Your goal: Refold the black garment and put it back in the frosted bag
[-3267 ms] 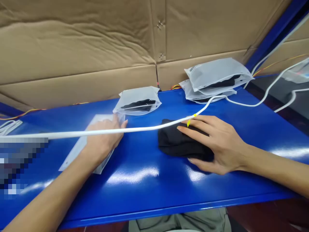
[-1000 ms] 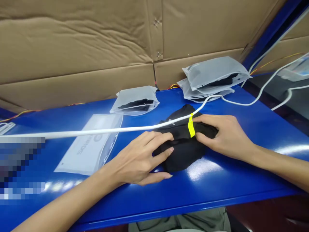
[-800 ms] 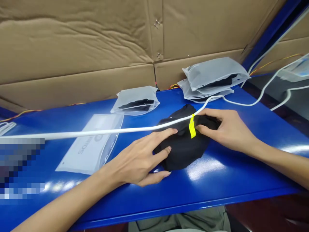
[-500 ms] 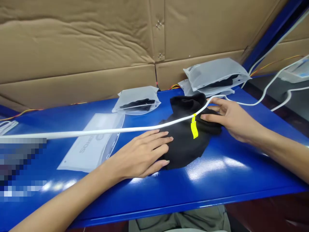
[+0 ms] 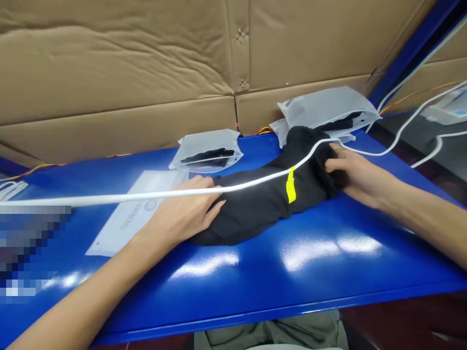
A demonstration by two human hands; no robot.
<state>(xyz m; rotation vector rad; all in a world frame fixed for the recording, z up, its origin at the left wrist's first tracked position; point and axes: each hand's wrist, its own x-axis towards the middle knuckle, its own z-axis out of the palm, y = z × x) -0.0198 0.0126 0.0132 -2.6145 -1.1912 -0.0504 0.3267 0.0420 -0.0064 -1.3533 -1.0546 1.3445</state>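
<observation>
A black cloth garment (image 5: pixel 248 209) stretches across the blue table (image 5: pixel 255 287), bunched up at its right end. My left hand (image 5: pixel 189 206) is closed on its left end, the fingers curled over the fabric and the thumb along the near side. At the bunched end, my right hand (image 5: pixel 355 172) grips the cloth, with some fingertips hidden in the folds. The garment's exact kind is not clear. Across the view in front of it runs a white cable (image 5: pixel 146 197) with a yellow tag (image 5: pixel 291 188) hanging from it.
Flat under my left forearm lies a frosted bag (image 5: pixel 120 221) with printed letters. Farther back are a frosted bag (image 5: pixel 204 141) with black cloth inside and more bags (image 5: pixel 324 107) stacked at the right. Cardboard (image 5: pixel 146 58) lines the back. A blurred-out dark object (image 5: pixel 32 233) is at left.
My left hand has moved left and closed on the cloth, which is now drawn out longer to the left. My right hand has shifted slightly right, its fingers deeper in the folds.
</observation>
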